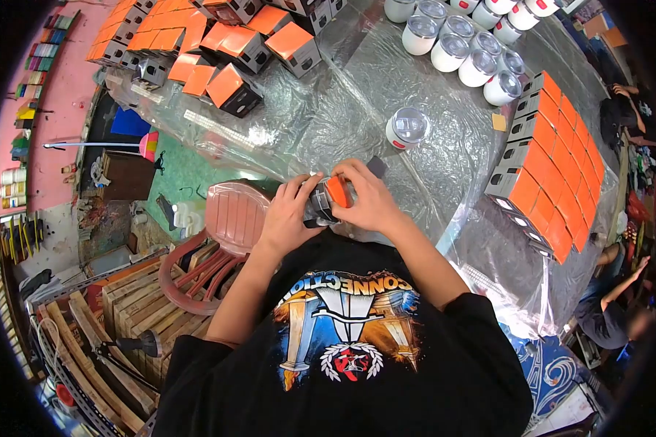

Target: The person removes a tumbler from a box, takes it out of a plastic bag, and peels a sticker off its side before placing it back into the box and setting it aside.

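Close to my body, both hands are closed on a small orange and black carton [329, 197]. My left hand [290, 213] grips its dark printed side. On the orange side, my right hand [368, 197] has its fingers bent over the top and the thumb below. A dark flap [377, 167] sticks out past the right fingers. Whether anything is inside the carton cannot be seen. Just beyond my right hand, a white tumbler with a clear lid [408, 128] stands upright on the plastic-covered table [328, 124].
Several white tumblers [478, 67] stand at the far right. Orange-topped cartons are stacked in rows [554, 175] on the right, with a looser pile [233, 44] at the far left. A red-brown plastic chair [233, 218] stands left of me. Other people [612, 313] are at the right edge.
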Tool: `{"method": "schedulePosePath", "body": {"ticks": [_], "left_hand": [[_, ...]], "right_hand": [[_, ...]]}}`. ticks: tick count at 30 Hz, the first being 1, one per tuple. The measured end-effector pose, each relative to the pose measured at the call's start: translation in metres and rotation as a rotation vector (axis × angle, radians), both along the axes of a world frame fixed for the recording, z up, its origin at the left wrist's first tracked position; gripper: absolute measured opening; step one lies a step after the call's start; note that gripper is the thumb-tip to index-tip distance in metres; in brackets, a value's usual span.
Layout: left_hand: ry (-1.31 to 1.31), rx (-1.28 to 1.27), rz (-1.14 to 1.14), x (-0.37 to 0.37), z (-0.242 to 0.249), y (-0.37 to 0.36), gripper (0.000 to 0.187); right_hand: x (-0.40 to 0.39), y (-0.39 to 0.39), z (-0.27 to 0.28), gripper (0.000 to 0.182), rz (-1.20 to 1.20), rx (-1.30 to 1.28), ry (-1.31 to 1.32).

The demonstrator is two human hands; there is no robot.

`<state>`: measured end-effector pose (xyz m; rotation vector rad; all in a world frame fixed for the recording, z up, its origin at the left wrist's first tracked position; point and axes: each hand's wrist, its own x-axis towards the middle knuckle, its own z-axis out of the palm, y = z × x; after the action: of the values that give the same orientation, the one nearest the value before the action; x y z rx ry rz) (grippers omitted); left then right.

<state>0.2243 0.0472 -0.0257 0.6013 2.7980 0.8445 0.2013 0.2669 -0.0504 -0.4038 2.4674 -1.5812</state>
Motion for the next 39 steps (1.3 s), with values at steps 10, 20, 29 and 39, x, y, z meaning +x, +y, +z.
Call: {"method": "schedulePosePath", "body": {"ticks": [10,20,29,39], "left_hand": [[-0.069,-0.158,-0.079,-0.006,0.000,-0.007,0.110],[-0.042,-0.154,-0.099,-0.012,-0.003,-0.013,0.103],[-0.073,-0.162,-0.208,-0.038,-0.005,-0.026,0.108],[0.068,0.102,-0.049,-0.046,-0.028,-0.019,0.101]], "right_hand": [[-0.032,0.003,0.005,0.031,0.159,0.000,0.002],[-0.048,-0.001,-0.017,0.019,0.245,-0.162,-0.249],[-0.058,0.019,-0.021,0.030,0.247,-0.242,-0.336],[-0.059,0.025,0.017,0.030,-0.176,0.025,0.115]]}}
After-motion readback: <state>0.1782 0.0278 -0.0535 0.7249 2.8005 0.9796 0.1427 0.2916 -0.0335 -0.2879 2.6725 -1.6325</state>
